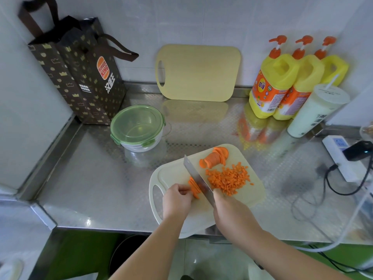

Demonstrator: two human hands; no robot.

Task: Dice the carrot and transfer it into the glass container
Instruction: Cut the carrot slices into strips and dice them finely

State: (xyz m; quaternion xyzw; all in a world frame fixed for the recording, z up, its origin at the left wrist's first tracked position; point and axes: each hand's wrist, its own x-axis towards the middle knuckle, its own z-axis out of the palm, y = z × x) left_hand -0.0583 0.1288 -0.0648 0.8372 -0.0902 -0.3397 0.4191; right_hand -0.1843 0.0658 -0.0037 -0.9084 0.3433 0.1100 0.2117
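A white cutting board (252,197) lies on the steel counter near its front edge. On it, my left hand (176,199) presses down a small stack of carrot slices (194,187). My right hand (226,207) grips the handle of a knife (196,179), whose blade rests against those slices. To the right of the blade is a heap of diced carrot (228,178). A fanned row of uncut carrot slices (216,157) sits at the board's far edge. The glass container (138,128), its green lid clipped on, stands behind the board to the left.
A brown paper bag (84,73) stands in the back left corner. A beige cutting board (198,72) leans on the tiled wall. Three yellow detergent bottles (282,85) and a white cup (316,112) stand at back right. A power strip (343,158) with cables lies at right.
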